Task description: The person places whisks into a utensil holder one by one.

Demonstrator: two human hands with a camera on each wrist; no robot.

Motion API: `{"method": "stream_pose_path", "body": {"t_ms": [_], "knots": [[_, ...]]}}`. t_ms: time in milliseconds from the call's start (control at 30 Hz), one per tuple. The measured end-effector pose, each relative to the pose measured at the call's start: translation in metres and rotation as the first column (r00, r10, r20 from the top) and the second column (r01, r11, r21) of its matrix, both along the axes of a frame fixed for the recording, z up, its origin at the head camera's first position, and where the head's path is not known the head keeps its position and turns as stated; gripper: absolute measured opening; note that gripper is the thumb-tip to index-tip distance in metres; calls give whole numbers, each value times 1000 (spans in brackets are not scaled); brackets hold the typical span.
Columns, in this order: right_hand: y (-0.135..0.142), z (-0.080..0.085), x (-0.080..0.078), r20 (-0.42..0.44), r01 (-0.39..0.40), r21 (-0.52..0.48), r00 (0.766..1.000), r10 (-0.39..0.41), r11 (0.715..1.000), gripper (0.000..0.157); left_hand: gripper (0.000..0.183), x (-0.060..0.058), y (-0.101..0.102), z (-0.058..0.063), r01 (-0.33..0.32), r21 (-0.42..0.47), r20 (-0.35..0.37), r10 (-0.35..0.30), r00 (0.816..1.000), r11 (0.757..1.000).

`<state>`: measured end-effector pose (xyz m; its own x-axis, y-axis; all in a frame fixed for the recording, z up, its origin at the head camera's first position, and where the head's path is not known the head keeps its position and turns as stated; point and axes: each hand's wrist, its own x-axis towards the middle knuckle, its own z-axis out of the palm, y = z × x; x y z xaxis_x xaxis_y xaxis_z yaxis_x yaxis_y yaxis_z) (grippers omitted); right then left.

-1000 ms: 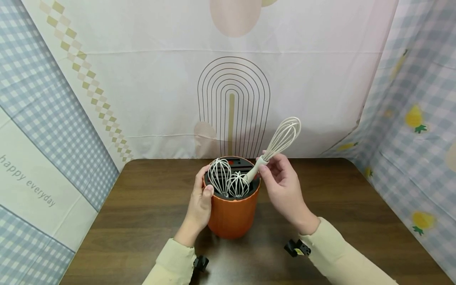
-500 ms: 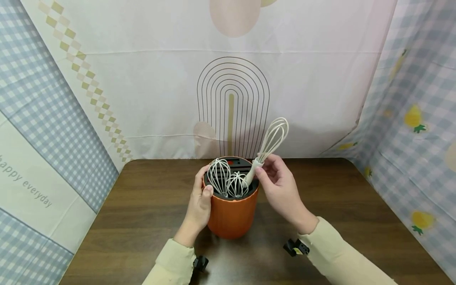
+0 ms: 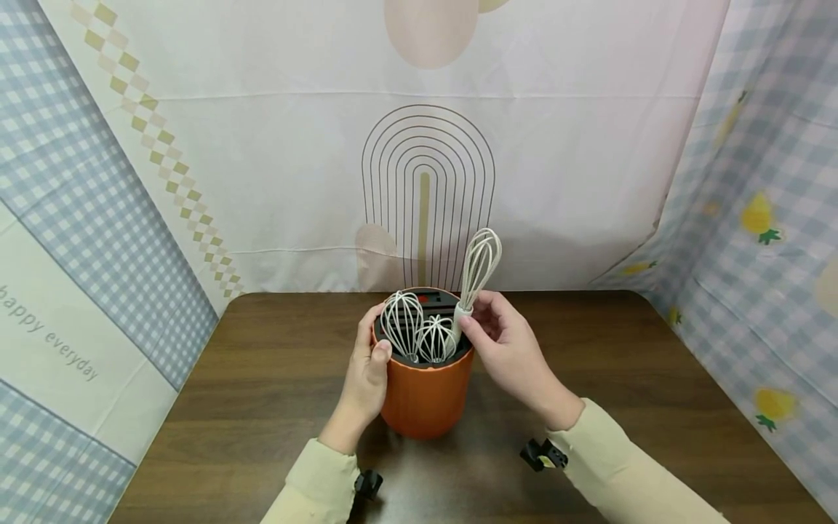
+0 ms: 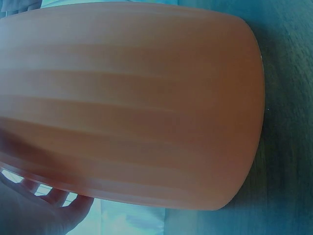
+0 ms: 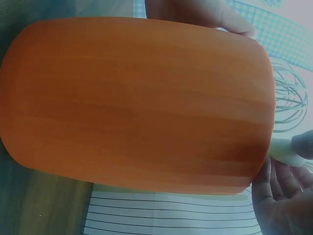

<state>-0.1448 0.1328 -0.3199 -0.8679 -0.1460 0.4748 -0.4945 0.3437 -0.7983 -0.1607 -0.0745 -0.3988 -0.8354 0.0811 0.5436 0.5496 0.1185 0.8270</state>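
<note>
An orange utensil holder [image 3: 425, 400] with a black slotted insert stands upright on the table. My left hand [image 3: 368, 371] grips its left side, thumb at the front rim and fingers wrapped behind. Two whisks stand in the slots with their wire heads up: a larger whisk [image 3: 402, 320] at the left and a smaller whisk [image 3: 437, 339] beside it. At the right rim my right hand [image 3: 507, 338] pinches a cream whisk [image 3: 481, 266] by the top of its handle. That whisk is nearly upright, wires up, its lower handle down inside the holder and hidden behind the small whisk.
A dark wooden table [image 3: 262, 407] lies beneath, its back edge against a pale patterned cloth [image 3: 294, 167]. Checked cloths hang at both sides. A small black camera mount sits on each wrist.
The cream whisk has swung from a rightward lean to nearly upright and sunk lower at the holder's right side. My right hand moved slightly left and down with it; the left stayed put.
</note>
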Motion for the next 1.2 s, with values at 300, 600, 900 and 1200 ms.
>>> {"method": "stream_pose_path", "body": {"t_ms": [300,600,900,1200], "knots": [[0,1,0,27,3,22,1000,-4,1000,23,53,0,-1,-1,3,6,-2,-3,1000,1000],[0,0,-1,31,-13,2,999,13,1000,26,53,1,1,-1,-21,-5,11,21,1000,1000],[-1,2,-1,35,-9,-16,999,10,1000,28,53,-1,0,-2,-6,0,16,6,1000,1000],[1,-8,-12,10,0,6,1000,0,1000,30,53,0,1,-2,-7,-3,10,7,1000,1000]]}}
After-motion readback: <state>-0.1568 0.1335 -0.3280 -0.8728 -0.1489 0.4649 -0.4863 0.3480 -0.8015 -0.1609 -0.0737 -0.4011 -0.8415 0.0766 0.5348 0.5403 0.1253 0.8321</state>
